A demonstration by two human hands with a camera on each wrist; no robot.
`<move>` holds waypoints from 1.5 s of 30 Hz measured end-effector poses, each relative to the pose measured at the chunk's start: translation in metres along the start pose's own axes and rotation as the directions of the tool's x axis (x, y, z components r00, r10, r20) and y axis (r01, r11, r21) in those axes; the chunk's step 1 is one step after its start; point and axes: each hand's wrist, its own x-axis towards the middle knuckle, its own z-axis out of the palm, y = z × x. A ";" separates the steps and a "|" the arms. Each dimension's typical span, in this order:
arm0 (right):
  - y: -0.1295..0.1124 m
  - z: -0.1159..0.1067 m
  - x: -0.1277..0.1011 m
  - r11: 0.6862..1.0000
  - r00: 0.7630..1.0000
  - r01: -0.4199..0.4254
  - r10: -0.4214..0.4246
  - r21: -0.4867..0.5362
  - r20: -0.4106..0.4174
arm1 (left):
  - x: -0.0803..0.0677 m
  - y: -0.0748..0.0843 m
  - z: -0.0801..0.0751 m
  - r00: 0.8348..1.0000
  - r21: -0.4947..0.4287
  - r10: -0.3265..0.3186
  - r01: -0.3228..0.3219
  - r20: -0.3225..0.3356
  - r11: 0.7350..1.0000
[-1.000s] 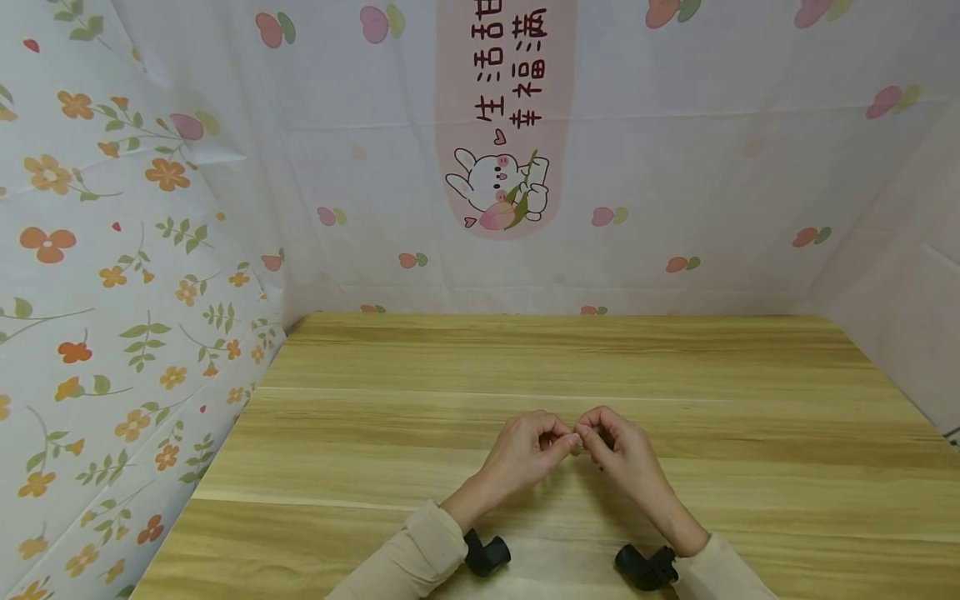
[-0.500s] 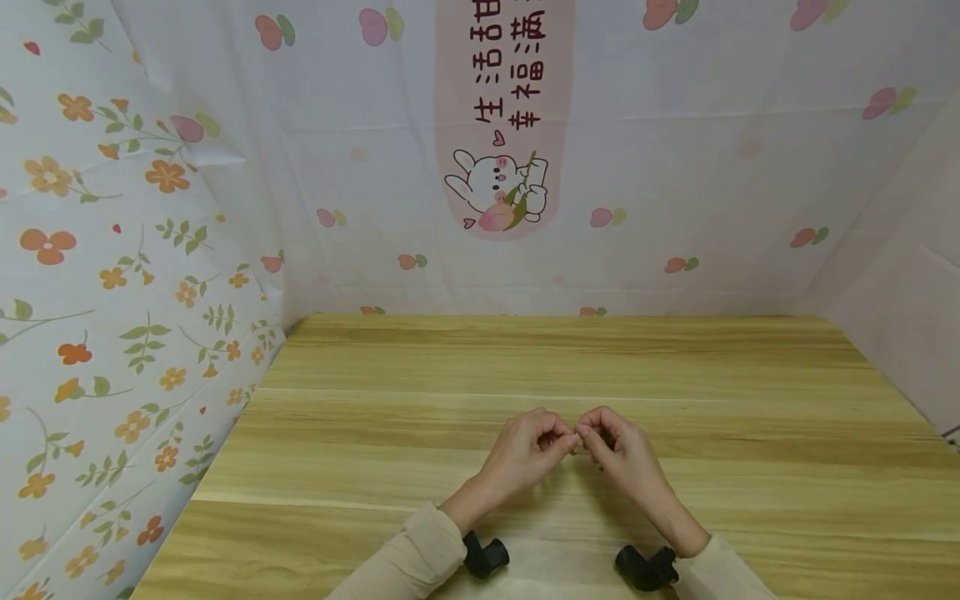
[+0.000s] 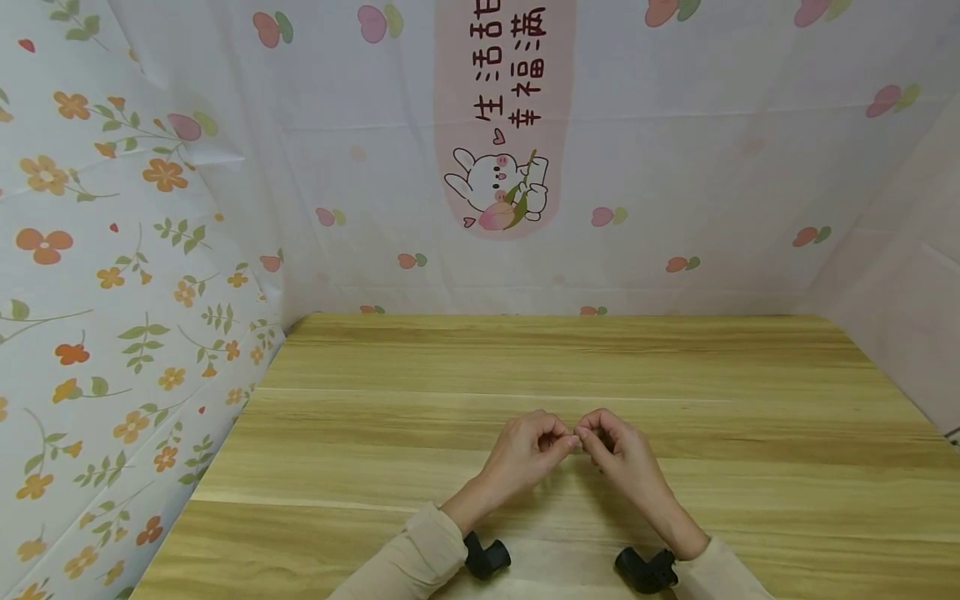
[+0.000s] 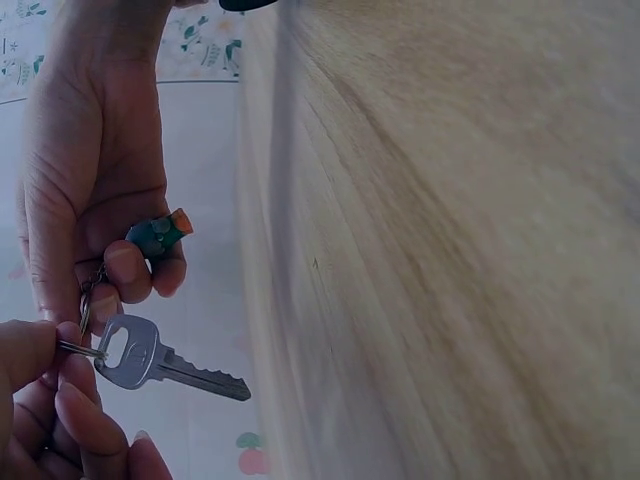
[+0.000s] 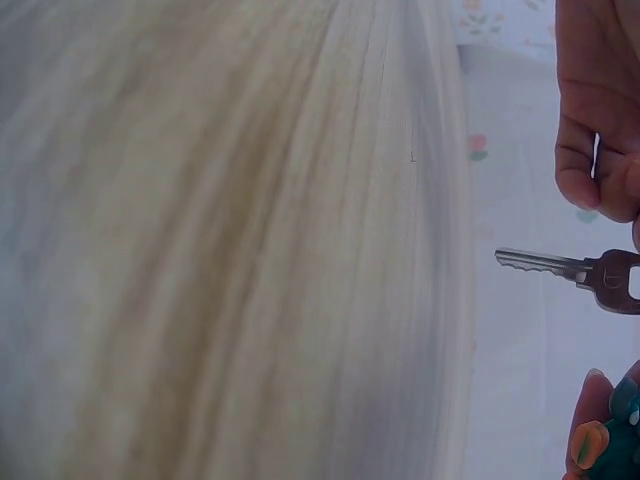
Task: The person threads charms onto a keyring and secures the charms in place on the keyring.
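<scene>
Over the table my left hand point(image 3: 527, 451) and right hand point(image 3: 624, 457) meet at the fingertips. A silver key point(image 4: 135, 362) hangs between them from a thin metal split ring point(image 4: 82, 349), its toothed blade pointing away from the fingers. My right thumb and fingers pinch the ring beside the key's head. In the left wrist view, the left fingers curl around a keychain with a small green and orange charm point(image 4: 157, 237) and a short chain. The right wrist view shows the key point(image 5: 545, 265) between both hands, with the charm point(image 5: 612, 430) below. In the head view the fingers hide these things.
A wood-grain table point(image 3: 375, 367) lies under the hands. Black wrist-worn devices sit at the left wrist point(image 3: 487, 557) and right wrist point(image 3: 645, 569). Patterned cloth point(image 3: 337, 167) stands behind the table and along its sides.
The hands stay in nearly the same place, fingertips together. A small bit visible below the left fingertips one second ago is now hardly seen.
</scene>
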 end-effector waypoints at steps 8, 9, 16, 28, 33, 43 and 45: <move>0.004 0.002 0.000 1.000 1.000 -0.003 0.003 -0.016 -0.013 | 0.000 -0.002 0.000 1.000 0.009 0.000 0.000 0.011 1.000; 0.003 0.001 0.000 1.000 1.000 -0.002 0.002 -0.013 -0.013 | 0.000 -0.001 0.001 1.000 0.011 0.000 0.000 0.010 1.000; 0.000 0.000 -0.001 1.000 1.000 -0.005 0.005 0.016 0.001 | 0.000 0.000 0.000 1.000 0.004 -0.016 0.016 0.021 1.000; -0.001 0.001 -0.001 0.999 0.999 -0.035 0.035 -0.004 -0.007 | 0.000 -0.002 0.001 1.000 0.011 0.011 -0.011 0.021 1.000; -0.006 0.002 0.000 0.998 0.999 -0.046 0.045 -0.042 -0.018 | 0.000 -0.002 0.002 1.000 -0.004 0.008 -0.008 0.023 1.000; 0.001 0.001 -0.002 0.999 0.999 -0.052 0.052 0.000 -0.006 | -0.001 -0.004 0.002 1.000 -0.005 0.022 -0.022 0.014 1.000; 0.002 0.001 -0.002 0.999 0.999 -0.051 0.051 0.011 -0.005 | -0.001 -0.004 0.002 1.000 -0.006 0.029 -0.029 0.011 1.000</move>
